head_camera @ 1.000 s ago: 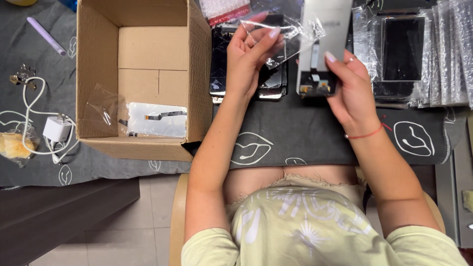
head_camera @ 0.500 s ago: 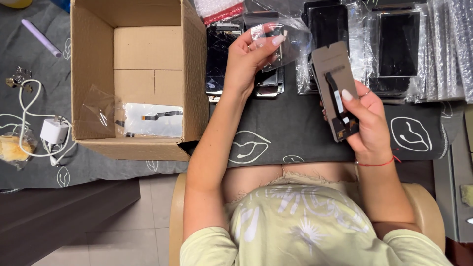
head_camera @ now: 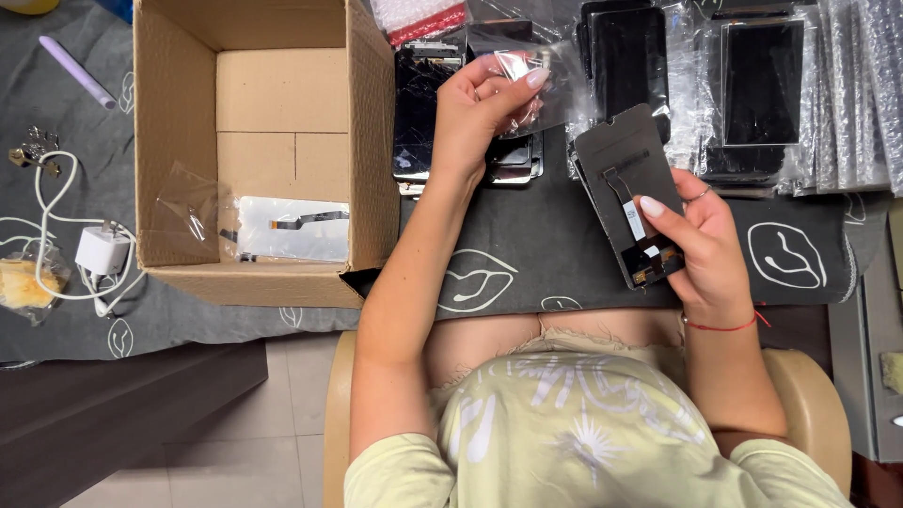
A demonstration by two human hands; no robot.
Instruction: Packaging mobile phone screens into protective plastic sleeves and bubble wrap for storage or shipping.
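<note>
A: Phone screen panel (head_camera: 628, 193), dark, back side up, flex cable showing. Where does it sit?

B: In the right hand (head_camera: 701, 249). The grip is clenched on the panel's lower end, thumb laid across the back near the connector, fingers behind. Panel runs up and away from the grip, tilted, its far end above the dark patterned mat (head_camera: 555, 254) on the table.

A: Left hand (head_camera: 475, 113)?

B: Raised, well apart from the right grip, off to its far left. Its grip is pinched on a clear plastic bag (head_camera: 541, 80), thumb and fingertips closed on the film. Whether anything is inside the bag, cannot tell.

A: Surroundings, relative to the right grip?

B: Beyond it, a row of bagged screens (head_camera: 762, 85) in clear wrap, near the panel's far end. Under the left grip, more dark screens (head_camera: 419, 103), stacked, some glass looks cracked. Further left of both grips, an open cardboard box (head_camera: 367, 141); in it lies one pale panel (head_camera: 292, 229) with a clear bag beside it.

A: Farthest items?

B: Left of the box, well apart from either grip: white charger (head_camera: 102, 250) with its cable looped, and a lilac pen (head_camera: 78, 71).
</note>
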